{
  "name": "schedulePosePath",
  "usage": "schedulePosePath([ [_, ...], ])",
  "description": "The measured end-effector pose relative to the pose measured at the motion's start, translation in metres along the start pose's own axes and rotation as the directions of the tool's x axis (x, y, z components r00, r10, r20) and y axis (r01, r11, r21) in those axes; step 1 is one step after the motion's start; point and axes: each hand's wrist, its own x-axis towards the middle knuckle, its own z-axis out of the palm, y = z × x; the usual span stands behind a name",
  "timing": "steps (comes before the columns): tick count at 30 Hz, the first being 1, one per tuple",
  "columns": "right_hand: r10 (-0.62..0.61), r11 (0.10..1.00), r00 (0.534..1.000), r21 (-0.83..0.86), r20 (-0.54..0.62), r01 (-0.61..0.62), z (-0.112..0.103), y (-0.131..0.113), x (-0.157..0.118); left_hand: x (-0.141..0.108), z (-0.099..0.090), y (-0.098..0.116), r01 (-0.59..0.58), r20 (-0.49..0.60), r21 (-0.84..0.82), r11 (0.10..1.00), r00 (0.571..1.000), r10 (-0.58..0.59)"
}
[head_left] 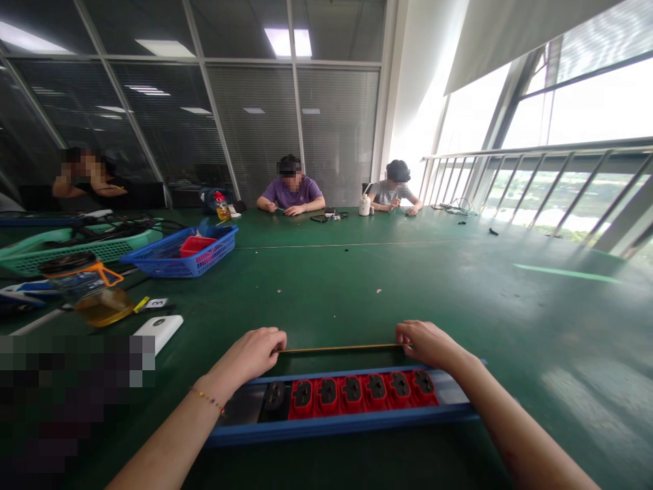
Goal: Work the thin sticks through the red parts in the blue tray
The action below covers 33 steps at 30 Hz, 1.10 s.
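The left hand (262, 347) and right hand (426, 342), fingertips pinched, hold a thin yellowish strip (341, 348) level between them above a green tabletop (316, 292), just beyond a long blue-edged power strip (352, 398) with six red sockets and one black socket (276, 397)

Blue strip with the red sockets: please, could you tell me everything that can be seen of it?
The socket strip lies flat on the green table, its long side facing the person. It has blue edges, six red modules with dark faces in a row, a round black one at their left, and greyish, metal-looking ends. The left arm and right arm overlap its ends; contact is unclear.
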Motion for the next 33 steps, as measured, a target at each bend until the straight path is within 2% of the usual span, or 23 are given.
schedulePosePath([
  [4,-0.020,0.999,0.999,0.038,-0.028,0.021,0.002,0.006,-0.001,-0.001,0.001,-0.002,-0.013,-0.029,-0.056,0.998,1.000,0.012],
  [7,-0.016,0.967,0.999,0.255,-0.049,0.028,-0.002,0.014,-0.004,-0.003,-0.005,-0.001,-0.017,-0.079,-0.223,0.975,0.997,-0.001],
  [10,-0.009,0.841,0.997,0.540,-0.071,0.046,-0.011,0.016,-0.009,-0.004,-0.014,0.003,-0.035,-0.138,-0.426,0.904,0.990,-0.027],
  [13,-0.036,0.731,0.999,0.680,-0.034,0.049,-0.023,0.009,-0.014,-0.004,-0.020,0.007,-0.045,-0.105,-0.614,0.788,0.994,-0.025],
  [15,-0.068,0.723,0.998,0.689,0.014,0.040,-0.030,0.002,-0.017,-0.005,-0.022,0.010,-0.022,-0.048,-0.688,0.726,0.999,-0.015],
  [18,-0.120,0.746,0.991,0.665,0.067,0.046,-0.042,-0.005,-0.023,-0.009,-0.031,0.014,0.037,0.030,-0.708,0.705,0.999,-0.022],
  [22,-0.138,0.787,0.984,0.616,0.115,0.038,-0.060,-0.009,-0.034,-0.019,-0.053,0.021,0.107,0.175,-0.657,0.746,0.985,0.013],
  [27,-0.139,0.816,0.983,0.576,0.121,0.044,-0.079,-0.016,-0.047,-0.038,-0.082,0.032,0.138,0.277,-0.576,0.806,0.960,0.034],
  [30,-0.208,0.833,0.964,0.547,0.166,0.086,-0.086,-0.021,-0.054,-0.048,-0.092,0.037,0.139,0.381,-0.528,0.838,0.920,0.088],
  [33,-0.212,0.867,0.955,0.491,0.207,0.087,-0.089,-0.025,-0.059,-0.054,-0.093,0.039,0.126,0.395,-0.515,0.848,0.913,0.104],
])
